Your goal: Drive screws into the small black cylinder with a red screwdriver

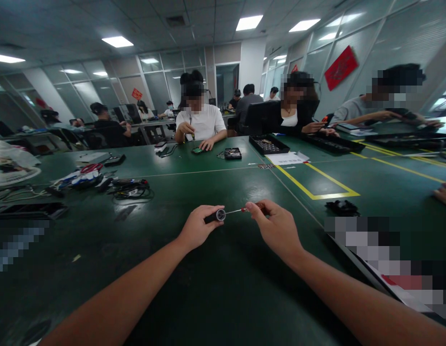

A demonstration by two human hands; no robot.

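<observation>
Two hands meet over the near green table (pixel 208 298): left hand (pixel 196 229) pinches a black cylinder (pixel 213 217), right hand (pixel 275 227) grips a red screwdriver (pixel 237 210), tip at its end. Looks like screw-turning; next calls for steady alignment.

My left hand (pixel 196 228) and right hand (pixel 277 226) met over the middle of the green-topped desk (pixel 208 288). The short black metal-tipped cylinder (pixel 216 216) was in the left and the thin red-handled screwdriver (pixel 241 210) in the right, its tip at the cylinder's end. Behind them, to the left, lay a tangle of black cables (pixel 131 188). Right of my right hand sat a small black crumpled object (pixel 342 207), on my side of the yellow tape outline (pixel 316 196). Beyond that outline a white paper sheet (pixel 290 157) lay before a black plastic parts tray (pixel 268 143).
</observation>
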